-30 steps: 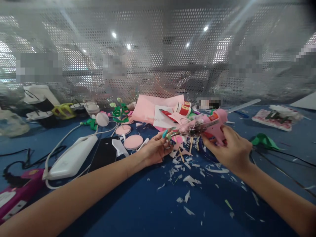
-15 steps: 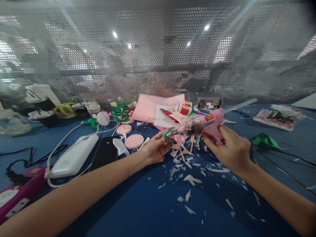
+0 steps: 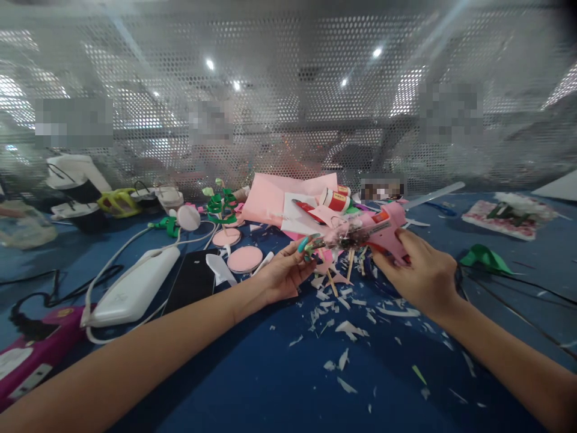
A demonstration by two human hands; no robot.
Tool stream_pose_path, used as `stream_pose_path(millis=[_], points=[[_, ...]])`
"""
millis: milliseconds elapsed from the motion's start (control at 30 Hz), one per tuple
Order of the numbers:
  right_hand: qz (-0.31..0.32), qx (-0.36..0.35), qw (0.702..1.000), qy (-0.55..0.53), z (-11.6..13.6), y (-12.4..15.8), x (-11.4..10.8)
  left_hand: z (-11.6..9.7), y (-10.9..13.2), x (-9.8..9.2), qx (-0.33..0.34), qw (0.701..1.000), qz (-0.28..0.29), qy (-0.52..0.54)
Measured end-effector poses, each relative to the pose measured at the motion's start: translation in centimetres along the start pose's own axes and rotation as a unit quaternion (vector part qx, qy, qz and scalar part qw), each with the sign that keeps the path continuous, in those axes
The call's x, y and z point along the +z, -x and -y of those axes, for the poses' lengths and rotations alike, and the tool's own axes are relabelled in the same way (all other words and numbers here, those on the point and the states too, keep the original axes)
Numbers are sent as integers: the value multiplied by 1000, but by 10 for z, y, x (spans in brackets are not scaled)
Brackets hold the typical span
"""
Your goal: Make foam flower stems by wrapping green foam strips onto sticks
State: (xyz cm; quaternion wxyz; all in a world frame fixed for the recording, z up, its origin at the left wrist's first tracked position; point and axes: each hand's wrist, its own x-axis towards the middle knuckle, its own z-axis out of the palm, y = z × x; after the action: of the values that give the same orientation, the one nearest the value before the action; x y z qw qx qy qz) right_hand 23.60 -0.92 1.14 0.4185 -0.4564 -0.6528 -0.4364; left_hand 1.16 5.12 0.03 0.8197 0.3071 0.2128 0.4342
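Note:
My right hand is wrapped round the handle of a pink hot glue gun, with a clear glue stick jutting from its back end. The gun's nozzle points left at a small green piece, which my left hand pinches between thumb and fingers. Nozzle and piece meet or nearly meet; I cannot tell which. The exact kind of the small piece is hard to make out behind my fingertips. Both hands are raised a little above the blue tabletop.
White paper scraps litter the front middle. Pink discs, a green paper plant, a black phone, a white power bank and a purple power strip lie left. Pink paper stands behind; green ribbon sits right.
The glue gun has shifted very slightly. My left hand stays in place, and both hands keep their holds.

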Motion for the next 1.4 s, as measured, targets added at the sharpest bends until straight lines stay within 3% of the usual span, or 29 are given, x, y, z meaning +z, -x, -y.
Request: stream_pose_path(millis=[533,1167,1400], points=[[-7,-14,1000,9,0,-2,-1,1,0,0,4,1000,10,-1],[-3,-4,1000,6,1,-4,-2,-1,0,3,8,1000,-30,2],[-13,-32,999,22,0,-7,-5,-2,0,5,2,999,-47,4]])
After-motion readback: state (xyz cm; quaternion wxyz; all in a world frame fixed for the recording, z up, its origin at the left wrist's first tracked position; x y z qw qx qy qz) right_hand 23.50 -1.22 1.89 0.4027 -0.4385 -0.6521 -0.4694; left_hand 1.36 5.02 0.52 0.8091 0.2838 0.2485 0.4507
